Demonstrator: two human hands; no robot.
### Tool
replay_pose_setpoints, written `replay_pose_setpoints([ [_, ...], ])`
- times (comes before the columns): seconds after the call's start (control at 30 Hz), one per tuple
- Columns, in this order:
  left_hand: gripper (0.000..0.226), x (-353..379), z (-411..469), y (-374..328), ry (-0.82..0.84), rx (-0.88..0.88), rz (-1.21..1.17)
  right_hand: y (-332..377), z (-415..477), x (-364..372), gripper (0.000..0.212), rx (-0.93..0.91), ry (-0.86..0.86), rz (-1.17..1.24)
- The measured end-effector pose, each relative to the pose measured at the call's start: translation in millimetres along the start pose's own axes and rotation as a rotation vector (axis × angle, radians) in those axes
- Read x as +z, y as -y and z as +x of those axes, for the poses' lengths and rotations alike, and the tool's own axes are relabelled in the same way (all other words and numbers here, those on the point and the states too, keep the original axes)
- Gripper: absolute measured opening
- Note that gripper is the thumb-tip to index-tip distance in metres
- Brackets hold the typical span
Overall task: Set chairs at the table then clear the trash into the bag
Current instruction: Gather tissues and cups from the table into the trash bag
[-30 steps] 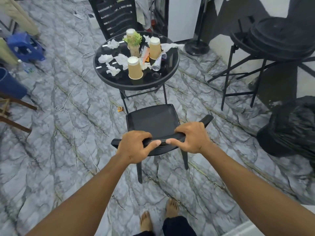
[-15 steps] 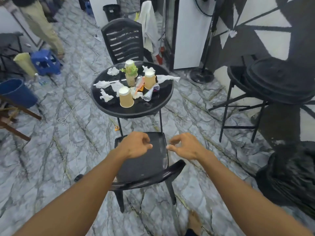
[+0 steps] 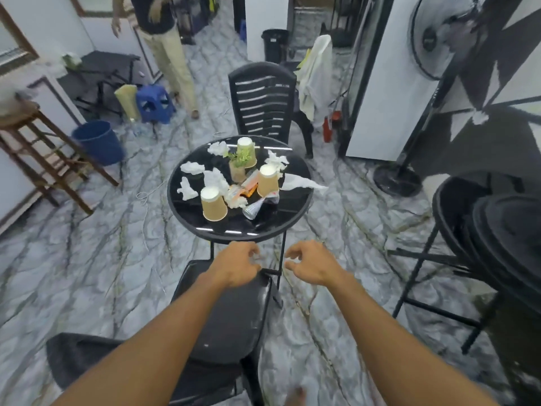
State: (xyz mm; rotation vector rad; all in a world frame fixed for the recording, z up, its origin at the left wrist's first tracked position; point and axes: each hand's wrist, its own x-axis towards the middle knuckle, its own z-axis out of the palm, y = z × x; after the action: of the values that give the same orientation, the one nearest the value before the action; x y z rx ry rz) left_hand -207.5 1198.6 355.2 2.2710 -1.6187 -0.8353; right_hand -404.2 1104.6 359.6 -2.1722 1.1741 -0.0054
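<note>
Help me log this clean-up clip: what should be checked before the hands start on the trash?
1. Near chair at the table: ok, its seat front meets the table legs.
2. Far chair at the table: ok, it stands at the far rim.
3. Left hand and right hand free: ok, both are loosely curled and hold nothing.
4. Trash cleared: not ok, cups and tissues lie on the table.
5. Bag in reach: cannot tell, it is not plainly in view.
</note>
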Motion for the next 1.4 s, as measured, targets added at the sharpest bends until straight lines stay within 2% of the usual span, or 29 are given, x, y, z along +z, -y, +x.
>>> replay_pose_setpoints([
  [0.23,0.041,5,93,-23,-0.09,-0.111,-0.107,-44,91,-40,0.023,-0.02,0.066,-0.038],
  [0.5,0.044,-8,178,-34,-0.214,-0.219,-0.08,-69,188,-86,0.027,-0.072,0.06,-0.113],
  [0.67,0.034,-15,226,-44,-0.259,-0.242,-0.043,-64,258,-89,0.028,-0.185,0.103,-0.158],
  [0.87,0.039,-12,261,-43,-0.259,-0.308,-0.057,-79,314,-84,0.026,-0.24,0.179,-0.213],
  [1.03,0.042,-1,282,-33,-0.259,-0.355,-0.032,-107,351,-82,0.04,-0.213,0.055,-0.274],
  [1.17,0.04,10,290,-27,-0.219,-0.392,0.023,-120,365,-77,0.059,-0.165,0.169,-0.494],
  [1.23,0.037,13,292,-25,-0.214,-0.409,0.055,-126,367,-70,0.054,-0.163,0.232,-0.516],
  [1.33,0.035,16,292,-24,-0.234,-0.387,0.105,-133,363,-60,0.029,-0.154,0.218,-0.434],
  [1.4,0.031,17,289,-25,-0.241,-0.373,0.128,-133,356,-58,0.024,-0.097,0.211,-0.356],
])
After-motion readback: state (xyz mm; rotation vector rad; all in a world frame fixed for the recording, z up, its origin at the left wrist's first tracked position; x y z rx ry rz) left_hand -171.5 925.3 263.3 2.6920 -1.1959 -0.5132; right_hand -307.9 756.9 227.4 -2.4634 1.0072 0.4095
